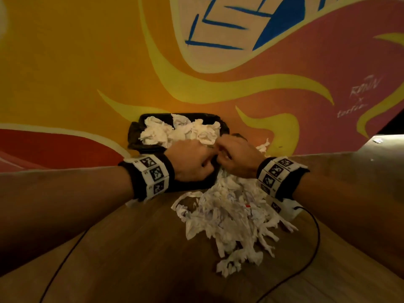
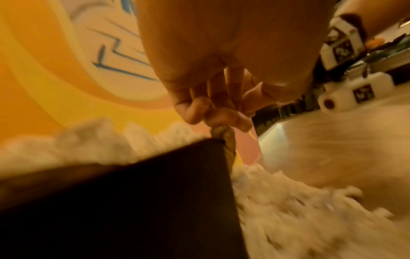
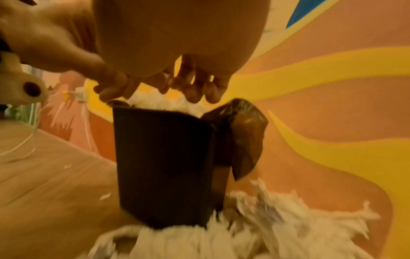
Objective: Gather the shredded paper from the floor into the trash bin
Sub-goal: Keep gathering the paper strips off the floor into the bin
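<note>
two hands are seen together at the near rim of the dark rectangular trash bin (image 1: 135,136), centre of the head view, already heaped with crumpled white paper (image 1: 179,130). the left hand (image 1: 192,162) has its fingers (image 2: 221,113) curled at the bin's corner; what they pinch cannot be told. the right hand (image 1: 238,158) has fingers (image 3: 199,91) bent down over the paper in the bin, seemingly pressing it. a large pile of white shredded paper (image 1: 236,219) is left on the wooden floor (image 1: 131,248) below centre, so another scoop is called for. the brown bin liner (image 3: 241,133) bulging at the side is shown clearly only in the right wrist view.
</note>
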The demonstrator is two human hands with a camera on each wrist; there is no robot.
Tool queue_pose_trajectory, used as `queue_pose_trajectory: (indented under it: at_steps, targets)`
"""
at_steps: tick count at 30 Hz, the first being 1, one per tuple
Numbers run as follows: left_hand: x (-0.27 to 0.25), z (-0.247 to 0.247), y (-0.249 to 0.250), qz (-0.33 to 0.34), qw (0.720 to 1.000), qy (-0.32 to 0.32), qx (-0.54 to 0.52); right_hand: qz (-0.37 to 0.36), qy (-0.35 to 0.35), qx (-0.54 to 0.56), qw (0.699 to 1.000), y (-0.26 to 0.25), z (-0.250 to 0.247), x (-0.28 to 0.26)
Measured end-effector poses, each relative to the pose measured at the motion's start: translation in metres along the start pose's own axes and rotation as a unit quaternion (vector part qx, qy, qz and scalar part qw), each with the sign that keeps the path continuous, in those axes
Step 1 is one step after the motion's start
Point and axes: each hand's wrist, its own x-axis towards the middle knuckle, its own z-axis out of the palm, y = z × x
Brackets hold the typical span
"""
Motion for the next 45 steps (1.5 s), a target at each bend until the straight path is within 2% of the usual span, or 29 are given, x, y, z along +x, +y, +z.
queue_pose_trajectory:
  at_steps: [2, 4, 6, 10, 13, 16, 22, 25, 29, 32, 34, 36, 39, 42, 45]
  targets:
    - [-0.002, 0.036, 0.011, -0.008, 0.995, -0.098, 0.002, 0.01, -0.109, 0.004, 0.994, 0.002, 0.014, -0.017]
    - [-0.007, 0.074, 0.014, -0.059, 0.98, -0.19, 0.0, 0.026, -0.217, -0.017, 0.976, 0.003, 0.032, -0.032]
    - [-0.018, 0.108, 0.012, -0.093, 0.966, -0.242, -0.021, 0.046, -0.3, -0.021, 0.952, 0.002, 0.05, -0.046]
    - [-0.05, 0.169, 0.004, -0.113, 0.959, -0.257, -0.029, 0.047, -0.361, -0.09, 0.927, -0.001, 0.089, -0.068]
    - [-0.067, 0.196, 0.005, -0.158, 0.94, -0.298, -0.041, 0.054, -0.386, -0.139, 0.91, -0.004, 0.115, -0.078]
    - [-0.076, 0.2, 0.011, -0.18, 0.932, -0.308, -0.065, 0.055, -0.383, -0.165, 0.907, -0.007, 0.134, -0.084]
    - [-0.088, 0.198, 0.02, -0.229, 0.934, -0.244, -0.129, 0.051, -0.331, -0.206, 0.919, -0.005, 0.154, -0.085]
    - [-0.094, 0.193, 0.018, -0.25, 0.924, -0.226, -0.182, 0.069, -0.298, -0.146, 0.941, -0.001, 0.153, -0.081]
    - [-0.101, 0.191, 0.012, -0.281, 0.904, -0.181, -0.267, 0.117, -0.191, 0.007, 0.975, 0.002, 0.144, -0.075]
    - [-0.101, 0.189, 0.004, -0.328, 0.888, -0.119, -0.3, 0.155, -0.139, 0.068, 0.976, 0.008, 0.137, -0.068]
    - [-0.1, 0.189, 0.002, -0.35, 0.872, -0.085, -0.333, 0.179, -0.134, 0.069, 0.972, 0.013, 0.134, -0.066]
    - [-0.098, 0.19, 0.004, -0.347, 0.871, -0.072, -0.34, 0.192, -0.135, 0.081, 0.969, 0.017, 0.132, -0.064]
    - [-0.093, 0.192, 0.01, -0.279, 0.9, -0.099, -0.32, 0.2, -0.14, 0.149, 0.958, 0.012, 0.129, -0.064]
    - [-0.086, 0.197, 0.017, -0.203, 0.934, -0.171, -0.24, 0.199, -0.166, 0.133, 0.957, 0.008, 0.132, -0.071]
    - [-0.08, 0.2, 0.019, -0.225, 0.926, -0.226, -0.2, 0.191, -0.203, 0.104, 0.955, 0.005, 0.132, -0.076]
